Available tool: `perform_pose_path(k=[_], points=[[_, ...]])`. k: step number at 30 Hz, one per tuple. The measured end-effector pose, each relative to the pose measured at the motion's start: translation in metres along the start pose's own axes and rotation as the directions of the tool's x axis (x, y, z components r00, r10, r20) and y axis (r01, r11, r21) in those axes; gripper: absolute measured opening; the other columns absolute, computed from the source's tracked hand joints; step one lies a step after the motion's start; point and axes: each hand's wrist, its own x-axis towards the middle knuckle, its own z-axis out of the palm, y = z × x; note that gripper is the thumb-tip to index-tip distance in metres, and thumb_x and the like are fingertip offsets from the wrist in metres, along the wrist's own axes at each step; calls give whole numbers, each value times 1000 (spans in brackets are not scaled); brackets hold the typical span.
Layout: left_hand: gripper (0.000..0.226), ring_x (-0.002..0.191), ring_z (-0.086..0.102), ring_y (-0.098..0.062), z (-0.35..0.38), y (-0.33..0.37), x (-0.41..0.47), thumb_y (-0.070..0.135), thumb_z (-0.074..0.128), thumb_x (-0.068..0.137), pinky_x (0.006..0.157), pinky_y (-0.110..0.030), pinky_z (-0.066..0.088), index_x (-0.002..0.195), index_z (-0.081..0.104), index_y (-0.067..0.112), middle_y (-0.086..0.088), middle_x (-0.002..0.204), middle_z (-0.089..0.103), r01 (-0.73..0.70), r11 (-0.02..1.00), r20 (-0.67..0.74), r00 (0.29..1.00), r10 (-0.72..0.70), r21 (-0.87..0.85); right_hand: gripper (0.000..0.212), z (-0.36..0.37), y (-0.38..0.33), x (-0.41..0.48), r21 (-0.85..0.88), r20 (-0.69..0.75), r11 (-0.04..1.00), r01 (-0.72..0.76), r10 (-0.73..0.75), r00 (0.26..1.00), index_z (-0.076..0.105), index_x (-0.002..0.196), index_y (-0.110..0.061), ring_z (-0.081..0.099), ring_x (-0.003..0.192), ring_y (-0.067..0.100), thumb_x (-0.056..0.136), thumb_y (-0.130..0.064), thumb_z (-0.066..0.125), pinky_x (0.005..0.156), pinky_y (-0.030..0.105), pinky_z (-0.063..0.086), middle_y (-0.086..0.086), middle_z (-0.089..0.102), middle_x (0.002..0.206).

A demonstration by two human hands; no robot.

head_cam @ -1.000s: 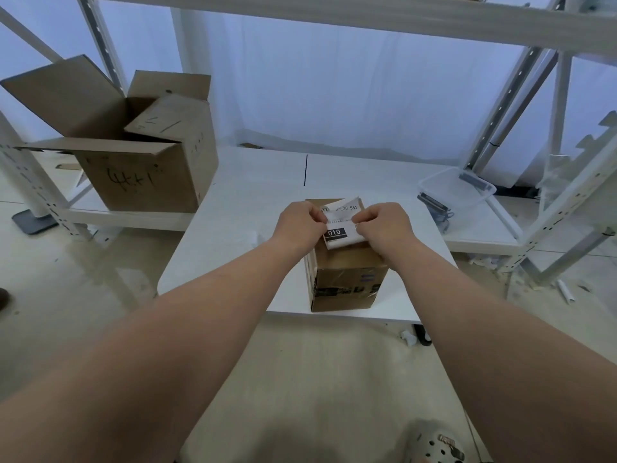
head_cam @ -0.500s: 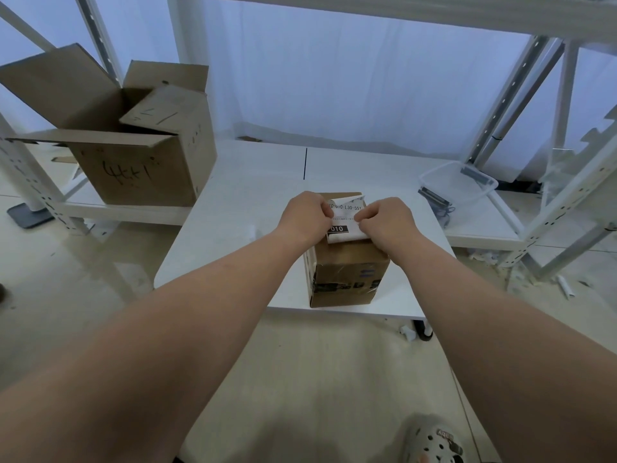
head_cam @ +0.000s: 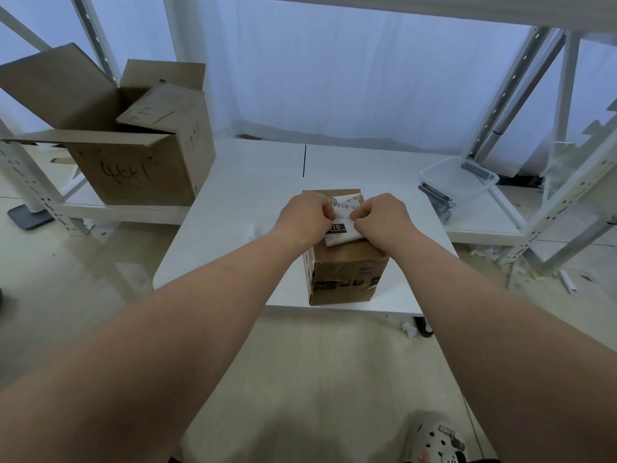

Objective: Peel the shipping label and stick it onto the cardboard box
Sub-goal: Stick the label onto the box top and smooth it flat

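Note:
A small brown cardboard box (head_cam: pixel 347 275), taped across its front, stands near the front edge of the white table (head_cam: pixel 253 195). Just above its top I hold a white shipping label (head_cam: pixel 344 215) with black print and a black "10" block. My left hand (head_cam: pixel 307 217) pinches the label's left edge. My right hand (head_cam: pixel 380 218) pinches its right edge with the fingertips. The label is slightly curled. Whether it touches the box top I cannot tell; my hands hide much of it.
A large open cardboard box (head_cam: pixel 140 152) with handwriting sits on a low shelf at the left. A clear plastic tub (head_cam: pixel 460 177) lies at the right on another shelf. White metal rack posts (head_cam: pixel 507 91) stand at the right. A shoe (head_cam: pixel 437 442) shows at the bottom.
My hands have drawn closer together over the label, and it has curled more between them. The box has not moved on the table.

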Motion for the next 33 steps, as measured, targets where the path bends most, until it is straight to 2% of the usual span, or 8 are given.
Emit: perform_pose_path(k=[5, 10, 12, 15, 18, 23, 29, 33], points=[[6, 85, 53, -15, -2, -7, -1, 20, 60, 88, 73, -26, 42, 87, 66, 23, -7, 111, 61, -11, 1000, 5, 1000, 11, 19, 29, -4, 6, -2, 9, 11, 1000, -7, 7, 1000, 74, 101, -17, 55, 105, 20, 86, -7, 52, 76, 24, 40, 3, 64, 119], [31, 104, 44, -22, -10, -16, -12, 36, 53, 93, 88, -32, 40, 121, 63, 29, -6, 110, 41, -120, 974, 80, 991, 106, 192, 20, -12, 12, -8, 13, -8, 993, -120, 121, 993, 68, 85, -24, 45, 115, 29, 88, -35, 52, 97, 43, 39, 4, 56, 113], [36, 113, 39, -28, -10, -15, -16, 41, 46, 95, 95, -37, 37, 130, 54, 37, -9, 116, 40, -152, 958, 152, 981, 117, 243, 17, -13, 13, -11, 67, 40, 990, -127, 125, 991, 57, 95, -23, 37, 123, 27, 90, -39, 51, 102, 43, 30, 1, 45, 112], [40, 117, 33, -31, -7, -11, -16, 49, 37, 96, 101, -40, 32, 136, 40, 49, -11, 123, 35, -139, 949, 248, 967, 67, 284, 42, -14, 10, -17, 75, 127, 991, -109, 99, 987, 45, 129, -22, 31, 130, 27, 93, -44, 43, 108, 44, 27, 5, 41, 134], [40, 116, 34, -32, -10, -10, -14, 52, 31, 97, 99, -42, 32, 136, 36, 53, -11, 123, 36, -175, 905, 253, 964, 78, 387, 48, -16, 11, -21, 35, 116, 994, -99, 95, 989, 39, 138, -18, 27, 134, 28, 96, -42, 36, 112, 44, 22, 8, 36, 143], [37, 111, 40, -30, -21, -17, -15, 48, 42, 95, 95, -40, 34, 125, 59, 34, -10, 114, 45, -181, 888, 98, 983, 154, 423, 50, -20, 18, -20, -57, -6, 992, -111, 111, 994, 44, 134, -13, 29, 134, 27, 95, -41, 32, 112, 45, 19, 8, 42, 142], [38, 113, 37, -31, -8, -6, -18, 47, 35, 97, 96, -42, 34, 131, 51, 42, -12, 118, 41, -236, 870, 182, 968, 172, 434, 50, -10, 7, -19, -90, 72, 996, -2, 9, 997, 41, 137, -16, 26, 137, 23, 95, -43, 34, 115, 48, 16, 4, 40, 144], [34, 108, 40, -29, -16, -14, -16, 45, 41, 96, 94, -40, 34, 124, 59, 39, -9, 110, 45, -217, 884, 127, 975, 179, 415, 49, -14, 19, -16, -59, 7, 994, -93, 93, 996, 44, 133, -14, 26, 136, 23, 94, -42, 33, 115, 47, 14, 3, 42, 141]])
